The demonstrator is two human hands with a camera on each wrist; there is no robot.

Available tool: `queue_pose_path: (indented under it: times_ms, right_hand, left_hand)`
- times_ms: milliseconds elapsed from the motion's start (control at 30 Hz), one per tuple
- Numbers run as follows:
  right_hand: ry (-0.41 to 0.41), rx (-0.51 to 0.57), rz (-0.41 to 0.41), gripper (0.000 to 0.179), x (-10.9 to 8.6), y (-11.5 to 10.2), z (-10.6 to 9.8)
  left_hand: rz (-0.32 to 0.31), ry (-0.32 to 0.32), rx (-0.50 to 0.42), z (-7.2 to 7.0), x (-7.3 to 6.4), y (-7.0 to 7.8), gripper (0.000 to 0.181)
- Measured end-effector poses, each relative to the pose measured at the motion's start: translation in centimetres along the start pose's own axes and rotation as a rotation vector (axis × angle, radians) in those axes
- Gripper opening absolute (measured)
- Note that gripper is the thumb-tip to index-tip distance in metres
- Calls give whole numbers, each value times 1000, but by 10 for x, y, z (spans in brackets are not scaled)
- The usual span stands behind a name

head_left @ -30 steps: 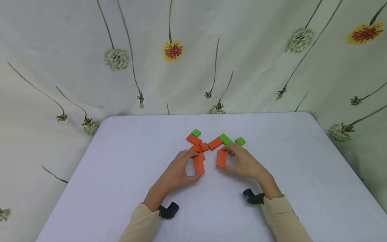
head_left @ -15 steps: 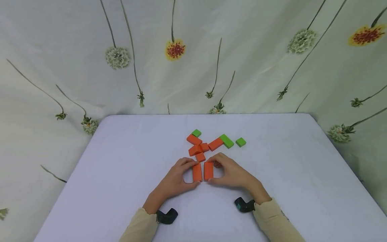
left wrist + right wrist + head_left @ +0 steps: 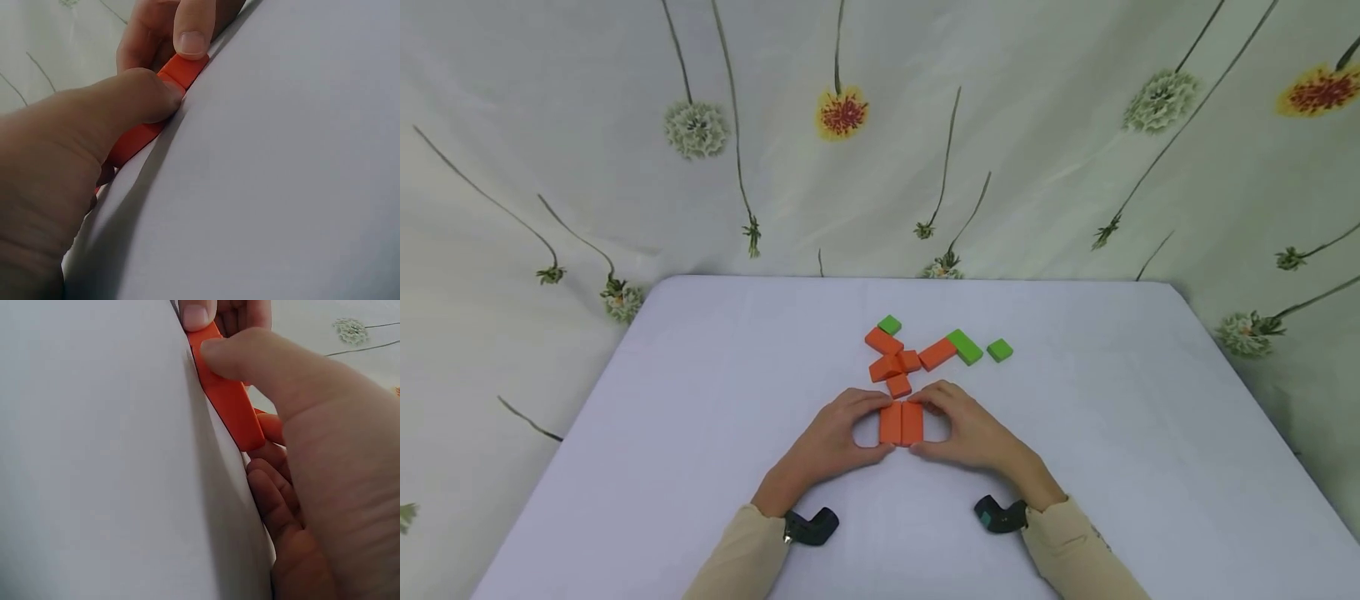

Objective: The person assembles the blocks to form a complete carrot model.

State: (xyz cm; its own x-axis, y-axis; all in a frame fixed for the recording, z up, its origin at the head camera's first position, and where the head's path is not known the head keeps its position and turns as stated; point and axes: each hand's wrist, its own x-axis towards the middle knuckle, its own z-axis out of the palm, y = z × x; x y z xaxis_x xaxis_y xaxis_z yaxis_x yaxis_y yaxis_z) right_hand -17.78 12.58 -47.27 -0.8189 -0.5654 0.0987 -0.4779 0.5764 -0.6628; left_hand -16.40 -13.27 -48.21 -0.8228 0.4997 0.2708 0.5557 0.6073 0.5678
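Observation:
Two orange rectangular blocks lie flat, long sides touching, near the middle of the table in the head view. My left hand (image 3: pixel 833 435) pinches the left orange block (image 3: pixel 890 423) by its far and near ends, thumb at the near end. The right orange block (image 3: pixel 912 424) is pinched the same way by my right hand (image 3: pixel 967 430). In the left wrist view the thumb (image 3: pixel 147 97) presses an orange block's end. The right wrist view shows the other thumb (image 3: pixel 234 355) on the right block (image 3: pixel 234 412). Finger undersides are partly hidden.
Just beyond the hands lies a loose cluster of orange blocks (image 3: pixel 887 367). An orange block (image 3: pixel 937 354) meets a long green block (image 3: pixel 966 347) to its right. Small green blocks lie at the far left (image 3: pixel 890 324) and the right (image 3: pixel 1000 350). The white table (image 3: pixel 700 375) ends at a flowered cloth.
Both orange blocks came toward me. The right hand brought its block leftward until it met the left one, closing the gap between them. The other blocks stayed put.

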Motion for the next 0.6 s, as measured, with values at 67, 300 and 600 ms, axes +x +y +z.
queue_pose_path:
  times_ms: [67,300,600]
  right_hand:
    - [1,-9,1,55,0,-1,3]
    - [12,-30,-4,57,0,-4,7]
    - [45,-79,-18,61,0,-9,9]
  left_hand:
    - [-12,-8,1,-1,-2,-1,60]
    - [7,7,7,-4,-6,-5,61]
    - [-99,-40,2,-16,-8,-14,71]
